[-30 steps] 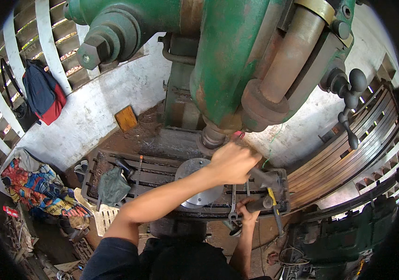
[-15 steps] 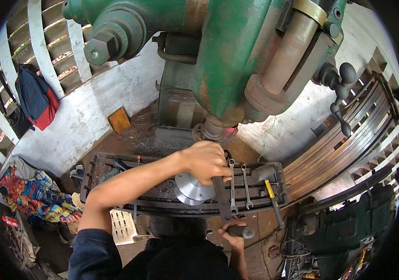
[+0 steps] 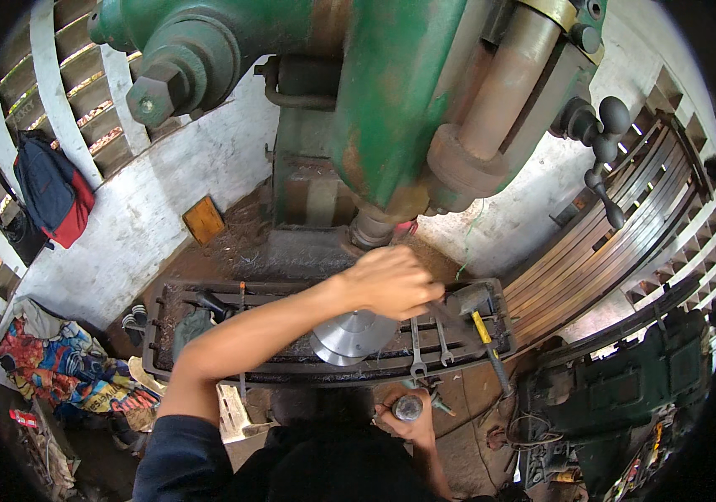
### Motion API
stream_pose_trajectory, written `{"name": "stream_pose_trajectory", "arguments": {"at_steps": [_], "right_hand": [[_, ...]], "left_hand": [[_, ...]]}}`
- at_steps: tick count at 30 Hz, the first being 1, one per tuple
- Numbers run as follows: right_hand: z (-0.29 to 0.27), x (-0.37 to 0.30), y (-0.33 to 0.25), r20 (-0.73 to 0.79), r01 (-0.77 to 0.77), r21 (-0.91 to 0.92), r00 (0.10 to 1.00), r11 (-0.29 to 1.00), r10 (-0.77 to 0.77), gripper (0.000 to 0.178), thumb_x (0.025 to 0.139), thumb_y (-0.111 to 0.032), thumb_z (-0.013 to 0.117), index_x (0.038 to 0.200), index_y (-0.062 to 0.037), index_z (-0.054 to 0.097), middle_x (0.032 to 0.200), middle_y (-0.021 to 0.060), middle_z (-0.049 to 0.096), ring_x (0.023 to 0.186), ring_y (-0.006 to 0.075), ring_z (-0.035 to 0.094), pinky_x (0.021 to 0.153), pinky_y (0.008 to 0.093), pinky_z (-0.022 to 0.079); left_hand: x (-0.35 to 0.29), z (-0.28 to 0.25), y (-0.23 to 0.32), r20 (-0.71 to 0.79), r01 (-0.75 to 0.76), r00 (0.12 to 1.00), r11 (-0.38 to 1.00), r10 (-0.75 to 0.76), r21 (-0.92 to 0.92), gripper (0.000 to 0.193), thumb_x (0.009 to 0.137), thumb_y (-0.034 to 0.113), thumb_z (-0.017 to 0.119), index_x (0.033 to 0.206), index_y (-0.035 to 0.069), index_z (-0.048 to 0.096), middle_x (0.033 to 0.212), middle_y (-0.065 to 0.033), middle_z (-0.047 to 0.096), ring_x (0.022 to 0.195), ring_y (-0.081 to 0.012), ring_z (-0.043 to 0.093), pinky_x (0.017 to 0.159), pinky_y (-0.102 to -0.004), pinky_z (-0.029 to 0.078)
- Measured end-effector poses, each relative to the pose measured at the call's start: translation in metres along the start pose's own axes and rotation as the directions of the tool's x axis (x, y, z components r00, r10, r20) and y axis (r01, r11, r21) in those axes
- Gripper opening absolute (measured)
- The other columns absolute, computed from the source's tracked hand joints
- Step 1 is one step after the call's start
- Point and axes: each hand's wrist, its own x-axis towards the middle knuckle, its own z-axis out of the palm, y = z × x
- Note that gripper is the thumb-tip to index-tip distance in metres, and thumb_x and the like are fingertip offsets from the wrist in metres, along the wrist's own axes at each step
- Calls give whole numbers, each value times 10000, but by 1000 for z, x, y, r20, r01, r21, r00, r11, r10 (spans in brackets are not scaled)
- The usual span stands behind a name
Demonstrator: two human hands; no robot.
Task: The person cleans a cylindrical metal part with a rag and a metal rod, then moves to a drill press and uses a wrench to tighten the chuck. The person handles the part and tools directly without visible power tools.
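Observation:
My left hand (image 3: 397,284) is closed and smeared by motion, above a round silver flanged disc (image 3: 343,350) on the slotted machine table (image 3: 274,368). From that fist a dark flat metal bar (image 3: 451,318) reaches right, over the wrenches and toward the hammer; its far end is blurred. Lower down, in front of the table edge, my right hand (image 3: 418,425) wraps round a thick dark cylinder (image 3: 408,407), whose round grey end faces up. Two combination wrenches, one left (image 3: 417,356) and one right (image 3: 444,345), lie beside the disc.
A hammer (image 3: 482,330) with a yellow and black handle overhangs the table's right end. The green milling machine head (image 3: 391,109) and spindle (image 3: 372,230) rise beyond. A crank handle (image 3: 607,167) juts out at right. Dark green machinery (image 3: 617,402) stands lower right.
My left hand has moved right, swinging the bar from pointing toward me to pointing right. My right hand has shifted left, and the cylinder's grey end has turned upward.

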Motion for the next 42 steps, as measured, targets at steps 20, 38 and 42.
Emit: {"name": "stream_pose_trajectory", "arguments": {"at_steps": [20, 38, 42], "right_hand": [[0, -15, 8, 142, -62, -58, 987, 996, 70, 360, 662, -199, 840, 931, -13, 689, 818, 144, 702, 778, 238, 718, 728, 336, 532], [18, -9, 5, 136, -70, -59, 988, 996, 78, 322, 694, -208, 823, 906, -12, 681, 757, 137, 684, 718, 260, 709, 681, 349, 532], [26, -5, -17, 184, -112, -74, 975, 991, 123, 318, 703, -188, 801, 931, -16, 663, 759, 152, 674, 709, 289, 700, 664, 364, 521]], "left_hand": [[-46, -39, -57, 109, -723, 648, 654, 754, -224, 315, 617, 233, 719, 819, 91, 523, 834, -26, 481, 834, -216, 495, 747, -345, 410], [-30, -18, -7, -15, -229, 973, 973, 229, -41, 227, 730, 219, 707, 887, 94, 602, 760, -26, 540, 759, -218, 580, 676, -343, 433], [-29, -5, 19, -274, 69, 958, 995, -86, -69, 216, 816, 268, 721, 746, 91, 620, 686, -35, 556, 687, -206, 575, 669, -340, 433]]}}
